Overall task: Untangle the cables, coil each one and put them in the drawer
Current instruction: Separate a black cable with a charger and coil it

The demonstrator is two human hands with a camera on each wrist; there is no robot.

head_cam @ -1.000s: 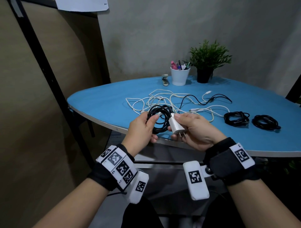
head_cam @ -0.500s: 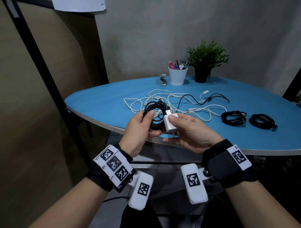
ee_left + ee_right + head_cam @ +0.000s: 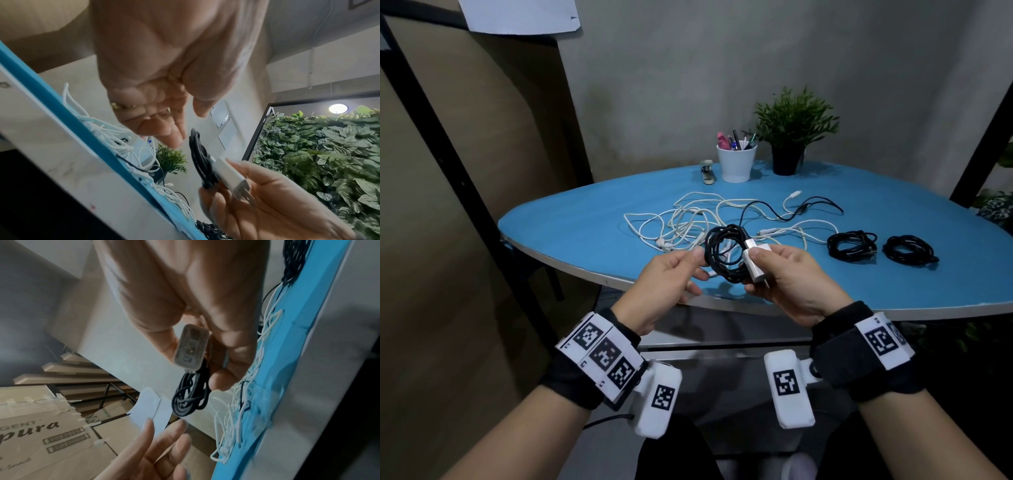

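Several pens (image 3: 736,139) in white cup (image 3: 736,164)

Quick count of what's on screen. Coiled black cables: three total, one coil (image 3: 724,253) held up mid-frame with a single white charger plug (image 3: 755,262) on it, plus two more coils lying at the right of the table, one (image 3: 852,245) and another (image 3: 909,250) just beside it. Loose stuff in the middle: one tangle of white cables (image 3: 688,222), can't tell how many strands are in it, and one loose black cable (image 3: 791,212) running through it. Toward the upper middle: one white pen cup (image 3: 736,164), one potted plant (image 3: 792,130), one stapler (image 3: 707,173). One blue table (image 3: 585,233). Two hands, left (image 3: 664,284) and right (image 3: 787,281).
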